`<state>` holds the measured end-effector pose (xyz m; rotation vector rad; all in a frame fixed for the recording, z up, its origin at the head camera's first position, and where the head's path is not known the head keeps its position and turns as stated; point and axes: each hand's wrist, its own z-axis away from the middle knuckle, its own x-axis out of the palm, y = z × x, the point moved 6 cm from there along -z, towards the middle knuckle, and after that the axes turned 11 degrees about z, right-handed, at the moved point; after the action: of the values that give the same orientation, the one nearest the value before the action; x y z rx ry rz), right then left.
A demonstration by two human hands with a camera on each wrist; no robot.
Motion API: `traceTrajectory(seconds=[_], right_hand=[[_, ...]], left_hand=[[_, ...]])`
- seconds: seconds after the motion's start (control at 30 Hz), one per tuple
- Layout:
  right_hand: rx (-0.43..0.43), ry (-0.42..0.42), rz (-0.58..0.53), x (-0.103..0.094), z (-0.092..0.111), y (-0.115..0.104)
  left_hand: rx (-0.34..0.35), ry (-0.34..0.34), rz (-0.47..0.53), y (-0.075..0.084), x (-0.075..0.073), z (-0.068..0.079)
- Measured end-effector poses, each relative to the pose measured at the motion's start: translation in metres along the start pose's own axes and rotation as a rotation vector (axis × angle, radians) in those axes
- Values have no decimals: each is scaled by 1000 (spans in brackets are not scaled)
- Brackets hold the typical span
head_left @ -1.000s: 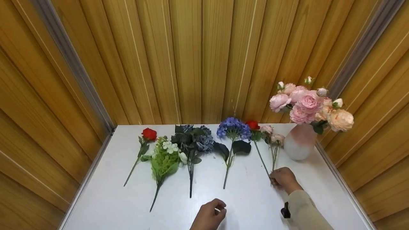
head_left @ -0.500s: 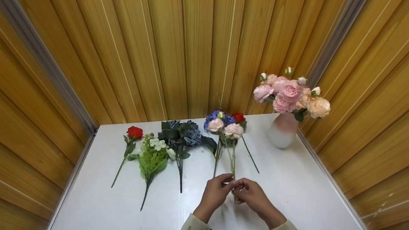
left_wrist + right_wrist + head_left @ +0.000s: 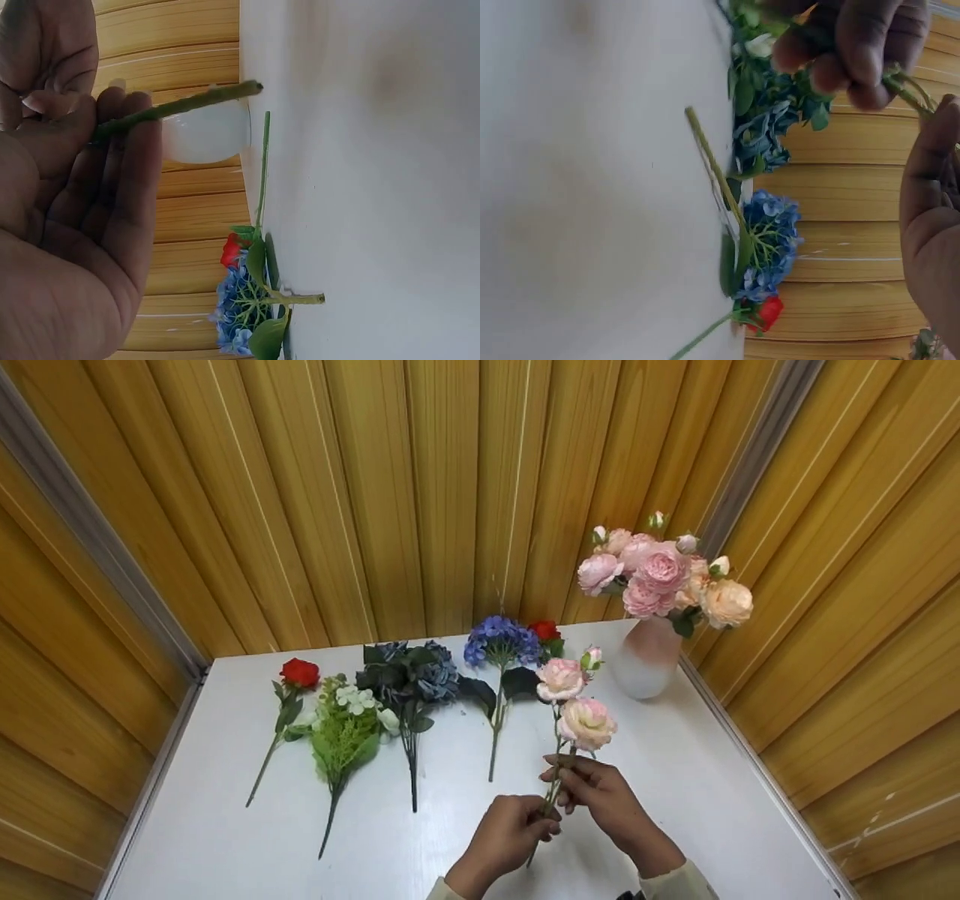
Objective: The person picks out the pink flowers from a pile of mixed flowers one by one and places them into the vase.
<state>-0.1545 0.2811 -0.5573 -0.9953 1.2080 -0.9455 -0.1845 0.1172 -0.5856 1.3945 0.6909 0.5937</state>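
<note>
A pale pink rose spray [image 3: 587, 723], with two blooms and a bud, is held tilted above the front of the table. My left hand [image 3: 514, 829] grips its stem low down, and the cut end pokes out below the fingers. Higher up, just under the blooms, my right hand [image 3: 604, 799] pinches the stem between thumb and fingers. In the left wrist view, the green stem [image 3: 195, 101] runs across the left fingers. The right wrist view shows the stem's fork [image 3: 907, 90] between the hands; the blooms are out of that view.
A pink-and-white vase [image 3: 646, 664] with pink and peach flowers stands at the back right. Along the white table [image 3: 420, 855] lie a red rose [image 3: 300, 673], a green-and-white bunch [image 3: 345, 739], a dusky blue bunch [image 3: 411, 675], a blue hydrangea [image 3: 501, 643] and another red rose [image 3: 544, 630].
The right hand has lifted the rose spray from beside the vase and brought it to the front middle. The left hand has taken hold of its lower stem, and the blooms have tilted right.
</note>
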Motion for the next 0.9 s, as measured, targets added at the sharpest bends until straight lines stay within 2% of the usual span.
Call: traceTrajectory(seconds=[0.13,0.23,0.33,0.4,0.47,0.6,0.63,0.67,0.73,0.8,0.9], right_hand=[[-55,-43,-75,-1,4,2],[-54,-34,-97,-4,4,5],[-12,63,-64,-14,1,2],[-35,191,-8,-28,-4,-9],[-98,358,136,-56,-8,-27],[-209,750,438,-136,-15,-80],[-207,835,504,-157,-17,-94],[-183,904,523,-177,-19,-105],[-187,1016,544,-208,-26,-128],[-178,1084,560,-233,-35,-143],[-183,1129,619,-255,-50,-158]], left_hand=[[-2,-70,40,1,7,1],[16,-91,17,0,9,1],[21,-65,-36,-3,7,0],[2,-24,-57,-7,4,0],[-29,28,-69,-10,0,0],[-68,93,-85,-17,-10,1],[-72,102,-91,-18,-12,1],[-79,109,-95,-20,-14,2],[-90,123,-98,-24,-18,4],[-107,141,-102,-28,-22,6],[-130,171,-104,-32,-28,9]])
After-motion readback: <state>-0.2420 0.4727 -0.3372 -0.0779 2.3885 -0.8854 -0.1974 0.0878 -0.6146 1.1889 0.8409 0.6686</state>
